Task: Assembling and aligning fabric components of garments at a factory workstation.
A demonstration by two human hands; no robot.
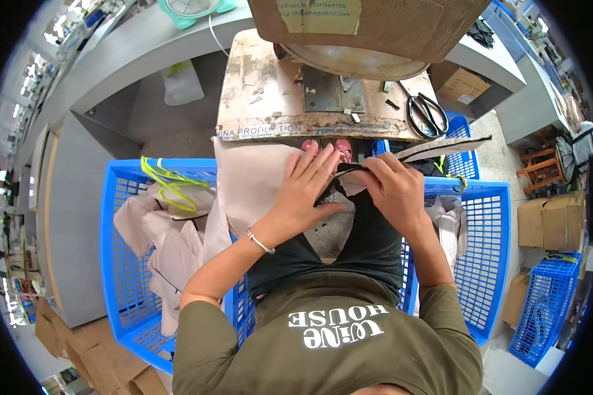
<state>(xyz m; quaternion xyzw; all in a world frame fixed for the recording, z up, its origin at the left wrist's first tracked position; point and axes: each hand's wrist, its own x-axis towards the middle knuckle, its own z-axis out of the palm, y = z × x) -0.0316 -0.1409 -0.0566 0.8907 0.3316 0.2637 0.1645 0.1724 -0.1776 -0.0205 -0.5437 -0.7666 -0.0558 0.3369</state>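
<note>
My left hand (308, 187) lies flat with fingers spread on a pale beige sheet of material (250, 184) draped over my lap. My right hand (394, 186) pinches the edge of a dark piece with a beige strip (441, 147) that runs off to the right. The two hands meet just in front of a worn work block (263, 99). A thin silver bracelet (260, 241) circles my left wrist.
Blue plastic crates stand on both sides: the left crate (122, 263) holds several beige pieces and yellow-green cords (168, 184), the right crate (487, 263) a few pale pieces. Black scissors (428, 115) and a metal plate (333, 89) rest on the block. Cardboard boxes (547, 220) sit right.
</note>
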